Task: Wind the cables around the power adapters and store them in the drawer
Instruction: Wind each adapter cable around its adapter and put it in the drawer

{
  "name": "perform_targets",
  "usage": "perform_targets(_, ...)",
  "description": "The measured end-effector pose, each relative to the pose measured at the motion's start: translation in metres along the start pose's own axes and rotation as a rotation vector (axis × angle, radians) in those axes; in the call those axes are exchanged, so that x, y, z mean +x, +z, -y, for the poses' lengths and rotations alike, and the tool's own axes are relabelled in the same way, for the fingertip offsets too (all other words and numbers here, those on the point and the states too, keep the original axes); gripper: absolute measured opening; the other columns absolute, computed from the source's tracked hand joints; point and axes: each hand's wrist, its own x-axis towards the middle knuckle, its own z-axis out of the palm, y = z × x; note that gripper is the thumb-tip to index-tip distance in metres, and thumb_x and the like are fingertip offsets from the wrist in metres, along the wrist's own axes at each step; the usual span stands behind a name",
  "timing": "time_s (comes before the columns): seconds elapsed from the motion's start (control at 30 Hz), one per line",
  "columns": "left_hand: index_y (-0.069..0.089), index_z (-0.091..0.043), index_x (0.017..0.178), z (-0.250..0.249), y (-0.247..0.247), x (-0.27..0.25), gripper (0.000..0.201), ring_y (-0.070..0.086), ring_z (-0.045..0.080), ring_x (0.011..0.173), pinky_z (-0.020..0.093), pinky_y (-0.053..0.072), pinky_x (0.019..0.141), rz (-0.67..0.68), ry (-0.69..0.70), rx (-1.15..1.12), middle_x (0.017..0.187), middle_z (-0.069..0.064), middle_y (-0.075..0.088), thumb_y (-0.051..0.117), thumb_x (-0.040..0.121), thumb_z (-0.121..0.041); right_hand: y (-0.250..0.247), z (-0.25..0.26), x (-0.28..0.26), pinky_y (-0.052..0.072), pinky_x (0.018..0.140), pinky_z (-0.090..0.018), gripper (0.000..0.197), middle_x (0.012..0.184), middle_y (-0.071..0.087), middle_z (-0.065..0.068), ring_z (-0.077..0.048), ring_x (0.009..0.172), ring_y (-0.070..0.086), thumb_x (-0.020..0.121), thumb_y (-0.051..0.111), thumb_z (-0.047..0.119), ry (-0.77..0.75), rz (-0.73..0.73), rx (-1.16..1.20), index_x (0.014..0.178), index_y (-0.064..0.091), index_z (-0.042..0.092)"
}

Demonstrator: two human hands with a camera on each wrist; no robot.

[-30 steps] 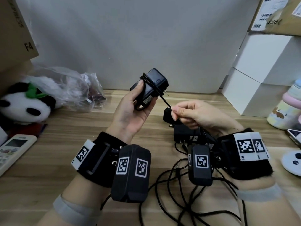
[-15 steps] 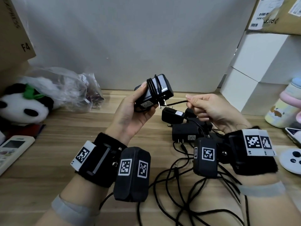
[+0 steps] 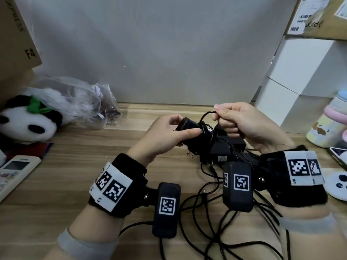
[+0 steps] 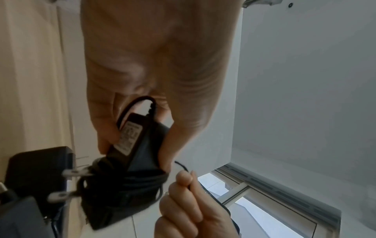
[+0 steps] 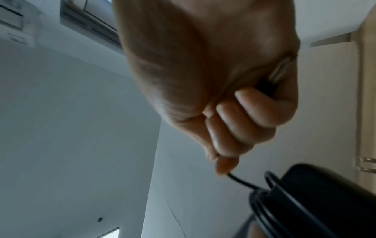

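Note:
My left hand (image 3: 185, 126) grips a black power adapter (image 3: 195, 136) low over the wooden table (image 3: 75, 166), prongs (image 4: 73, 173) pointing down toward me. Several turns of its thin black cable (image 4: 126, 182) lie wound round the body. My right hand (image 3: 218, 110), just right of and above the adapter, pinches the short free end of the cable (image 3: 206, 115). The barrel plug (image 5: 280, 70) sits in that palm, fingers curled over it. Two more black adapters (image 3: 225, 147) lie on the table under my hands. Their loose cables (image 3: 206, 212) tangle toward me. No drawer shows.
A panda plush (image 3: 24, 124), a crumpled plastic bag (image 3: 78, 104) and a remote control (image 3: 15, 171) sit at the left. White boxes (image 3: 300, 81), a pastel bottle (image 3: 328, 128) and a round white device (image 3: 338, 184) stand at the right. A grey wall closes the back.
My left hand lowered the adapter and turned its prongs downward. My right hand carried the cable end up and over it, adding turns, so the free length is shorter.

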Motion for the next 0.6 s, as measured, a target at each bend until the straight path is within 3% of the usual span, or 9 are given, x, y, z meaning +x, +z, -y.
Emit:
perform_targets(0.1,0.055,-0.004,0.089,0.006,0.0,0.006,0.024,0.066,0.019,0.078,0.031,0.057,0.069,-0.152,-0.027,-0.074,0.087,0.008,0.064,0.074,0.079,-0.015,0.004,0.006,-0.006,0.02,0.036,-0.012,0.031,0.045,0.034,0.008,-0.002,0.037,0.025,0.1,0.038,0.015,-0.037,0.089,-0.064,0.082,0.062,0.009)
perform_targets(0.2,0.048,-0.01,0.079,0.004,0.001,0.009,0.024,0.065,0.016,0.07,0.033,0.06,0.066,-0.248,-0.036,-0.206,0.083,0.007,0.062,0.072,0.081,-0.014,0.005,0.008,-0.009,0.024,0.037,-0.013,0.028,0.049,0.044,0.007,-0.004,0.039,0.031,0.099,0.039,0.014,-0.068,0.071,-0.111,0.097,0.066,0.009)
perform_targets(0.27,0.046,-0.011,0.079,0.003,0.004,0.009,0.026,0.065,0.015,0.066,0.036,0.06,0.065,-0.287,-0.053,-0.291,0.083,0.008,0.061,0.072,0.081,-0.012,0.007,0.008,-0.007,0.028,0.037,-0.013,0.022,0.051,0.053,0.006,-0.005,0.038,0.038,0.099,0.041,0.014,-0.085,0.016,-0.096,0.098,0.062,0.009)
perform_targets(0.37,0.048,-0.008,0.104,0.004,0.008,0.011,0.03,0.066,0.025,0.075,0.039,0.059,0.066,-0.279,-0.111,-0.446,0.099,0.017,0.064,0.069,0.083,-0.009,0.012,0.009,-0.006,0.033,0.037,-0.015,0.011,0.056,0.062,0.002,-0.008,0.039,0.047,0.095,0.05,0.017,-0.112,-0.026,-0.076,0.087,0.051,0.01)
perform_targets(0.43,0.05,-0.007,0.121,0.005,0.01,0.013,0.038,0.065,0.025,0.082,0.038,0.057,0.071,-0.239,-0.131,-0.49,0.103,0.016,0.065,0.064,0.086,-0.008,0.017,0.009,-0.005,0.035,0.039,-0.015,0.012,0.057,0.064,0.001,-0.008,0.041,0.048,0.091,0.057,0.018,-0.155,-0.057,-0.084,0.081,0.054,0.012)
perform_targets(0.5,0.057,-0.003,0.119,0.004,0.012,0.013,0.029,0.062,0.02,0.082,0.031,0.055,0.069,-0.177,-0.124,-0.525,0.095,0.011,0.064,0.056,0.09,-0.006,0.023,0.007,-0.003,0.036,0.041,-0.015,0.011,0.059,0.065,0.001,-0.008,0.044,0.048,0.086,0.064,0.017,-0.194,-0.128,-0.018,0.077,0.06,0.012)
perform_targets(0.6,0.061,-0.003,0.098,0.003,0.013,0.013,0.014,0.061,0.015,0.074,0.024,0.051,0.065,-0.109,-0.127,-0.646,0.086,0.008,0.062,0.049,0.092,-0.003,0.031,0.004,0.001,0.041,0.046,-0.012,0.005,0.062,0.068,0.002,-0.005,0.049,0.055,0.082,0.067,0.015,-0.183,-0.214,0.214,0.078,0.065,0.013)
